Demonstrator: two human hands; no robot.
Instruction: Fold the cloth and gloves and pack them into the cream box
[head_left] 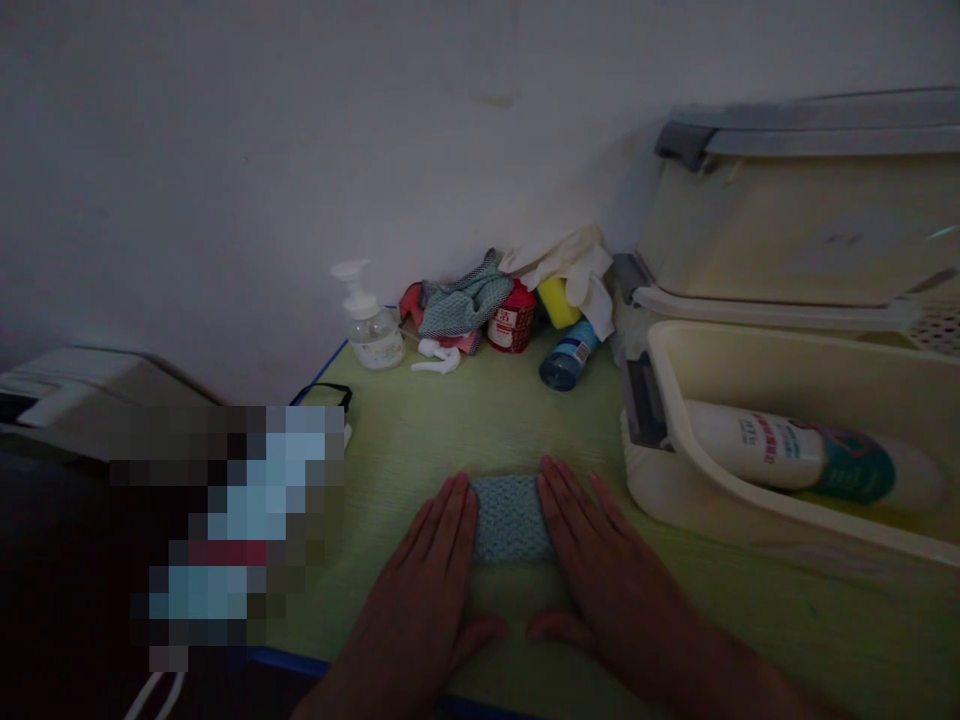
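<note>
A blue-grey textured cloth point(511, 518), folded into a small rectangle, lies on the green tabletop point(420, 430) near its front. My left hand point(431, 555) rests flat along the cloth's left edge, fingers stretched out and pointing away from me. Along the right edge lies my right hand point(600, 555), also flat with its fingers extended. Both thumbs point inward below the cloth, with a gap between them. The fingers cover the cloth's two side edges.
At right stands a cream storage bin point(660, 480) with a white-and-green bottle point(817, 455) inside. Along the wall sit a pump bottle point(375, 335), crumpled cloths point(465, 300), a red container point(512, 318), a yellow sponge point(559, 302), pale gloves point(574, 262) and a blue bottle point(568, 355).
</note>
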